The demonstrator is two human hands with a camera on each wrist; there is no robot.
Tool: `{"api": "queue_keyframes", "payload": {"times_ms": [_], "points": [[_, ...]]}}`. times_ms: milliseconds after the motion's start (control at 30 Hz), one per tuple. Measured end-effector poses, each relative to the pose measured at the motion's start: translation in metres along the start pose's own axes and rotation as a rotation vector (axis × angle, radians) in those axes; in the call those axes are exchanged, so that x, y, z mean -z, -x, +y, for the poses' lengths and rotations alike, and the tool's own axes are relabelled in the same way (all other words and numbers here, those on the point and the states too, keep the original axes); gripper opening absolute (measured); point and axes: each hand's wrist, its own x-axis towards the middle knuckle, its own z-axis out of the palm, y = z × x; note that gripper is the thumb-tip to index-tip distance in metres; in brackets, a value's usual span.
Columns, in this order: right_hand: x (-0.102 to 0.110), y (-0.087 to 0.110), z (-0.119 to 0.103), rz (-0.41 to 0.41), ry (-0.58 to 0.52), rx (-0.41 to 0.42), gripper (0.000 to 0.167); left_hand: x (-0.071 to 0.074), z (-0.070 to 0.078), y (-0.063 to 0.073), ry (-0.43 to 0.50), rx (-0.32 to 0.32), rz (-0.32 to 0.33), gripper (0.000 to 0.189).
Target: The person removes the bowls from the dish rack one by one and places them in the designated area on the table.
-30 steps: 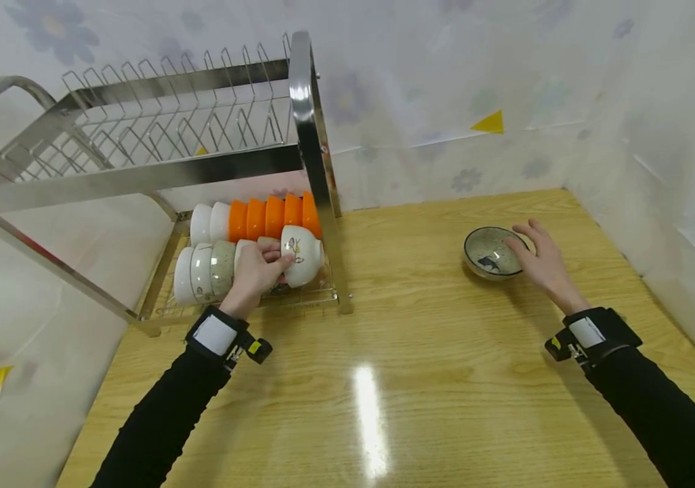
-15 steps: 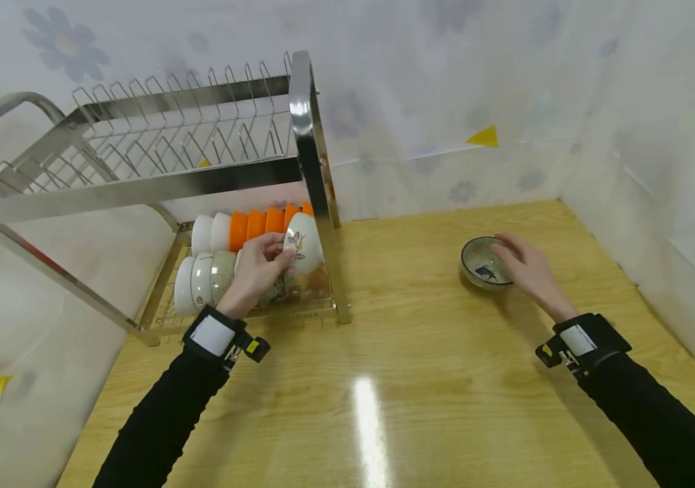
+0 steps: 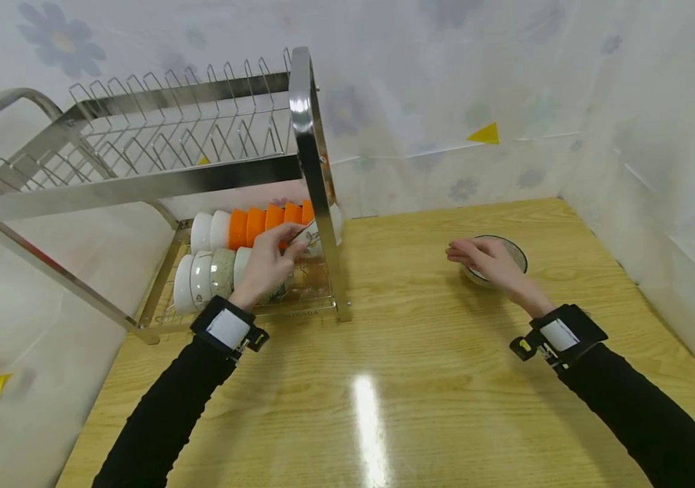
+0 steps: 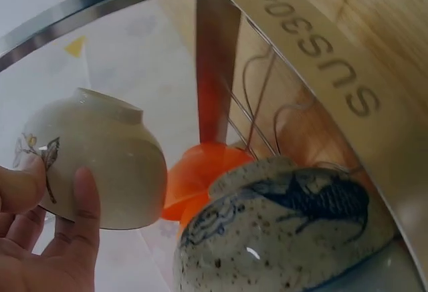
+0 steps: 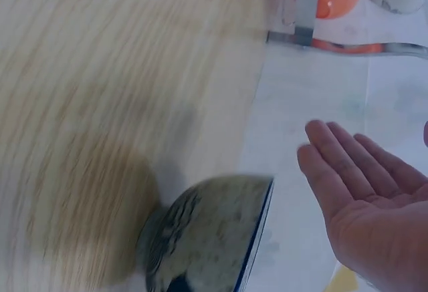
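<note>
My left hand (image 3: 265, 268) pinches a white bowl with a flower sprig (image 3: 311, 238) between thumb and fingers, at the right end of the rack's lower tier. The left wrist view shows this bowl (image 4: 120, 165) raised beside a speckled bowl with a blue fish (image 4: 287, 228) and apart from the rack's wires. My right hand (image 3: 488, 264) hovers with straight fingers over a speckled grey bowl (image 3: 517, 255) standing upright on the table. In the right wrist view, a gap separates the right hand (image 5: 374, 205) from that bowl (image 5: 214, 232).
The two-tier metal dish rack (image 3: 140, 181) stands at the left. Its front post (image 3: 329, 257) partly hides the held bowl. Orange bowls (image 3: 256, 227) and white bowls (image 3: 201, 232) line the back row; white and speckled bowls (image 3: 222, 271) line the front. Walls enclose the wooden table (image 3: 420, 379).
The left hand has moved the white bowl rightward and back, turning it behind the rack's post. The right hand has moved left over the speckled bowl.
</note>
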Motion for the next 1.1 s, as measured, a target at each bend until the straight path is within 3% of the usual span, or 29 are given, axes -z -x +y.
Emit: {"api": "queue_keyframes", "payload": {"times_ms": [267,367,500,700,1100], "points": [[-0.017,-0.017,-0.011,-0.168,-0.319,-0.063,0.063,-0.010,-0.004,-0.003,-0.145,-0.253,0.040,0.021],[-0.025,-0.025,-0.017,-0.207,-0.387,-0.140,0.065,-0.011,-0.004,-0.004,-0.204,-0.307,0.032,0.020],[-0.034,-0.034,-0.027,-0.239,-0.473,-0.235,0.068,-0.012,-0.004,-0.005,-0.271,-0.350,-0.029,0.022],[-0.043,-0.048,-0.038,-0.278,-0.515,-0.268,0.066,-0.014,-0.005,-0.007,-0.359,-0.423,-0.110,0.025],[-0.076,-0.078,-0.064,-0.287,-0.472,-0.344,0.057,-0.019,-0.011,-0.011,-0.544,-0.552,-0.146,0.029]]}}
